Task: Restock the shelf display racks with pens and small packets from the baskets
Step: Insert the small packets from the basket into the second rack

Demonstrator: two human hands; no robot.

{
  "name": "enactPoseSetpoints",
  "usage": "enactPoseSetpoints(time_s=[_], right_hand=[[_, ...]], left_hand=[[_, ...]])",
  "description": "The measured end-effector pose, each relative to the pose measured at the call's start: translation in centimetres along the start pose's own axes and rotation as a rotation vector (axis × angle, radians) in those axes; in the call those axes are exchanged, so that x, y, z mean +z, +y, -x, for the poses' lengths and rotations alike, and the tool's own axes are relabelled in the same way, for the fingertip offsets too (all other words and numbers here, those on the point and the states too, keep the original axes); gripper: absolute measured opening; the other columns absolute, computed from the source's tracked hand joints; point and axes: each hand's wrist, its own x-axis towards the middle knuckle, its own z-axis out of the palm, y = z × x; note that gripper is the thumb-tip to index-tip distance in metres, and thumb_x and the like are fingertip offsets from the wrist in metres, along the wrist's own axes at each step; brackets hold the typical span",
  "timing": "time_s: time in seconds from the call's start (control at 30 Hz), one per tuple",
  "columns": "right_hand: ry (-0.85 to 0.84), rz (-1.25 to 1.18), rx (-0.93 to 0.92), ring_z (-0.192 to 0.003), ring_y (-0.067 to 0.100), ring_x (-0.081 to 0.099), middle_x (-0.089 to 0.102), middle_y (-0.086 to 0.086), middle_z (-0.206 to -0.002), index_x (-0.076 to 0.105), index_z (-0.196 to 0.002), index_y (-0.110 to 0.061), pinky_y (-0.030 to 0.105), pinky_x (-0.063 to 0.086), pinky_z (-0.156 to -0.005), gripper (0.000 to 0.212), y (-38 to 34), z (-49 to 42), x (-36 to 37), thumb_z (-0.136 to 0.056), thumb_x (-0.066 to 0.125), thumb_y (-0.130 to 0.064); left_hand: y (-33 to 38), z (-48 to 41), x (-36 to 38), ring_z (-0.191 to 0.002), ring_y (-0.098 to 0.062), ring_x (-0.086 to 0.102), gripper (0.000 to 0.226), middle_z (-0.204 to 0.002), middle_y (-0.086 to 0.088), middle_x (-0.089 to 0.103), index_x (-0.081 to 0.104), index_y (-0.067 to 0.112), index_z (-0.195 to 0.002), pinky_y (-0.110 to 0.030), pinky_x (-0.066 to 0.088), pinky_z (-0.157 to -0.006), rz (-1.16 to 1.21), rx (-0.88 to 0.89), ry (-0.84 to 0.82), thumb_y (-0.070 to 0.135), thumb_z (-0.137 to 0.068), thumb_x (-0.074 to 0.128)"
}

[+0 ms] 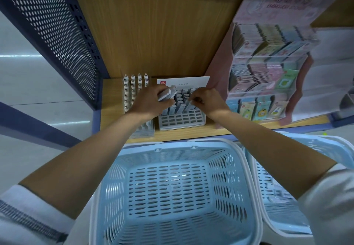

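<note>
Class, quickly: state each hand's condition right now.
Left hand: grips pale pens.
Right hand: pinches a pen standing in the grid rack.

The shelf (111, 99) is matt wood-grain board. The side panel (57, 26) at upper left is perforated metal, painted dark blue. The baskets (168, 183) at the bottom are smooth pale-blue plastic, faintly shiny. The rack (182, 120) is white plastic grid, its pens (180, 104) smooth grey plastic, its backing card (191, 80) matt paper. The packets (268, 83) at right look glossy. The sleeves (28, 216) are white knit cloth.
</note>
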Motion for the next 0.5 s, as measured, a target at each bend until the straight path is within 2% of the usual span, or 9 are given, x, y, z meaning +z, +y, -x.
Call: enactPoseSetpoints(time_s=[0.1, 0.27, 0.4, 0.5], right_hand=[[-0.008, 0.003, -0.019, -0.083, 0.026, 0.067, 0.070, 0.011, -0.093, 0.073, -0.095, -0.007, 0.029, 0.049, -0.075, 0.011, 0.2, 0.3, -0.1, -0.086, 0.066, -0.005], [0.029, 0.034, -0.014, -0.085, 0.030, 0.066, 0.069, 0.012, -0.096, 0.073, -0.097, -0.006, 0.039, 0.053, -0.076, 0.013, 0.0, 0.2, 0.3, -0.087, 0.064, -0.005], [-0.015, 0.064, -0.025, -0.083, 0.032, 0.065, 0.067, 0.013, -0.097, 0.073, -0.096, -0.005, 0.038, 0.053, -0.074, 0.014, -0.2, 0.4, 0.5, -0.087, 0.063, -0.003], [0.053, 0.002, 0.038, -0.077, 0.029, 0.065, 0.067, 0.012, -0.092, 0.072, -0.097, -0.006, 0.037, 0.054, -0.070, 0.015, -0.5, 0.4, 1.2, -0.083, 0.067, -0.003]], left_hand=[[0.1, -0.1, 0.1, -0.069, -0.021, 0.059, 0.023, -0.077, 0.003, 0.061, 0.065, 0.013, -0.110, -0.044, 0.052, -0.073, 0.002, -0.013, -0.005, 0.023, -0.089, 0.069], [0.2, 0.0, 0.0, -0.067, -0.019, 0.058, 0.022, -0.075, 0.003, 0.061, 0.065, 0.013, -0.108, -0.045, 0.052, -0.072, 0.015, -0.017, -0.008, 0.023, -0.089, 0.069], [0.2, 0.0, 0.0, -0.066, -0.021, 0.059, 0.021, -0.076, -0.002, 0.062, 0.065, 0.012, -0.107, -0.046, 0.053, -0.070, 0.032, -0.018, -0.004, 0.021, -0.089, 0.069], [0.3, 0.0, -0.1, -0.069, -0.022, 0.062, 0.023, -0.084, -0.003, 0.064, 0.063, 0.015, -0.113, -0.048, 0.054, -0.072, 0.018, -0.010, -0.041, 0.017, -0.090, 0.067]])
